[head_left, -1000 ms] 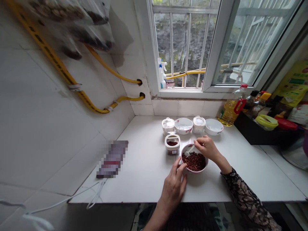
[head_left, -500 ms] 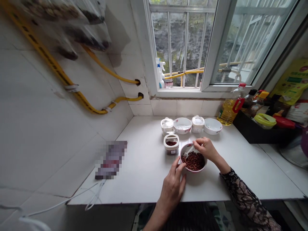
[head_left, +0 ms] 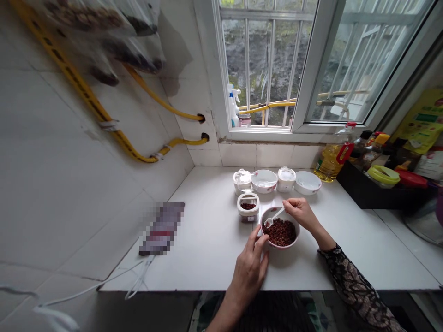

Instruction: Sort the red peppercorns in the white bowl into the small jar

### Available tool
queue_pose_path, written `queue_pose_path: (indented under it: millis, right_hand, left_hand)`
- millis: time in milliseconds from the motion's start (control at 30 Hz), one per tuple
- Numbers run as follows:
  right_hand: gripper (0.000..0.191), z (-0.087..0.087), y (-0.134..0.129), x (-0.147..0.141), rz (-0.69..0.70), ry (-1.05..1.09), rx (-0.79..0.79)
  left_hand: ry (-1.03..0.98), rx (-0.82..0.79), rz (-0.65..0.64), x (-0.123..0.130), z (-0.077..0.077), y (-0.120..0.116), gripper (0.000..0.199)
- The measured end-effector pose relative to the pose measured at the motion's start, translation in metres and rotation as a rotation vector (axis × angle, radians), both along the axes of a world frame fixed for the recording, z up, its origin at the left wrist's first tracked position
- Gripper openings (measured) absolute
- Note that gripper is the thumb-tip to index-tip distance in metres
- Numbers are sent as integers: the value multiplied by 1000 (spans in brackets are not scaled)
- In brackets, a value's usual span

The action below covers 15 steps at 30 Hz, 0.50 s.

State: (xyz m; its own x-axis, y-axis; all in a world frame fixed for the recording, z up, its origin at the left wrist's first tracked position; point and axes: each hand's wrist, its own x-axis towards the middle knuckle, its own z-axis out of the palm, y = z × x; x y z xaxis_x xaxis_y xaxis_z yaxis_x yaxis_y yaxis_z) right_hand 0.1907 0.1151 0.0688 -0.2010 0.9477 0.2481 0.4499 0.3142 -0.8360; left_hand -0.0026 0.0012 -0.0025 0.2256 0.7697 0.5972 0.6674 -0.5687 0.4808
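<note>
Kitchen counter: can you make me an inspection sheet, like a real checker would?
surface: white counter, with a blurred item on it
job's things: white bowl of reddish peppercorns, white spoon in it, small jar of the same beside it
clutter: two lidded jars, two bowls, cooking oil bottle, black box
grips: left hand fingers at the bowl's rim; right hand at the spoon's handle
cables: white cable at the counter's left
surroundings: yellow pipes on a tiled wall, barred window
</note>
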Motion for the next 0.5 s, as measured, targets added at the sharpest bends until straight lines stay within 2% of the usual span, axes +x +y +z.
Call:
queue_pose_path:
  millis: [200,500]
  right_hand:
    - [47,0,0,1,-30,-24,14]
    - [54,0,4,5,-38,141,-148]
  left_hand:
    - [-8,-14,-15,0,2,0,44]
    - [-4,-8,-6,0,2,0,45]
